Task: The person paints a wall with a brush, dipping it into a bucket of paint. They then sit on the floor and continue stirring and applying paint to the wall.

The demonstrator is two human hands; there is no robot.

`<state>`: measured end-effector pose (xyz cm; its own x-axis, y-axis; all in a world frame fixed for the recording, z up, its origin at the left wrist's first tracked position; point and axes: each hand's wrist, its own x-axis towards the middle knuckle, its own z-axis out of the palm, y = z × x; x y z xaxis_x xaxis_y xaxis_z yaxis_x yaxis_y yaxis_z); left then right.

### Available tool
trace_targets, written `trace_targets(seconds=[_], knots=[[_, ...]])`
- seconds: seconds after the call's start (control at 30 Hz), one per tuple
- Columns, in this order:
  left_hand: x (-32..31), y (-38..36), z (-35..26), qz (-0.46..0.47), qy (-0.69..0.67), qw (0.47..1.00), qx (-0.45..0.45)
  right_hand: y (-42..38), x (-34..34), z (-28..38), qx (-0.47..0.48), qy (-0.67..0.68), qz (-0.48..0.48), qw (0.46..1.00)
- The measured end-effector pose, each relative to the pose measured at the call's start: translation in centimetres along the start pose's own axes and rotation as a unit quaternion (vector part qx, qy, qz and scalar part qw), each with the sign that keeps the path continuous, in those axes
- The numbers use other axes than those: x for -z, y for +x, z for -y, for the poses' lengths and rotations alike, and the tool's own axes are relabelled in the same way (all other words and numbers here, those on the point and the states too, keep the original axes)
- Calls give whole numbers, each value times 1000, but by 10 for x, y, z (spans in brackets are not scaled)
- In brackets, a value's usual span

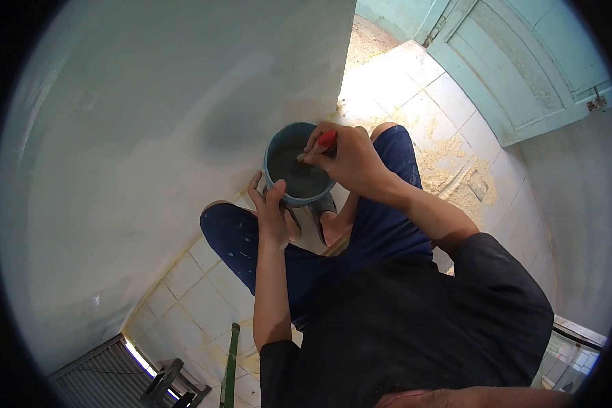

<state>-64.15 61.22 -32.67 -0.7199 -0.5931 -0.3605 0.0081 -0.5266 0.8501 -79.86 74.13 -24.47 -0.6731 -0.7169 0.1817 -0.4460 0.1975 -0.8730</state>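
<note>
A blue-green bucket stands between my knees, with dark grey liquid inside. My left hand steadies its near left side, thumb up at the rim and fingers along the outer wall. Over the opening, my right hand is closed round a red-handled tool, its red end sticking up between thumb and fingers. The lower end of the tool points down into the bucket and is hidden, so I cannot tell its kind.
A smooth pale grey wall rises close on the left. Pale yellowish debris covers floor tiles at right, below a light green door. A green bar and a dark stool-like object are at the lower left.
</note>
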Motion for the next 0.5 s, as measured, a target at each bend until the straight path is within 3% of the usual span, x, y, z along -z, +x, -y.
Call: trace_targets(seconds=[0.27, 0.33, 0.43, 0.5], knots=[[1, 0, 0, -8, 4, 1000, -2, 5, 0, -7, 16, 60, -36, 997], [4, 1, 3, -8, 8, 1000, -3, 6, 2, -4, -23, 76, -31, 996], [6, 1, 3, -5, 13, 1000, -4, 4, 7, 3, 6, 4, 45, 999], [5, 1, 3, -1, 13, 1000, -5, 7, 5, -4, 22, 10, 25, 999]])
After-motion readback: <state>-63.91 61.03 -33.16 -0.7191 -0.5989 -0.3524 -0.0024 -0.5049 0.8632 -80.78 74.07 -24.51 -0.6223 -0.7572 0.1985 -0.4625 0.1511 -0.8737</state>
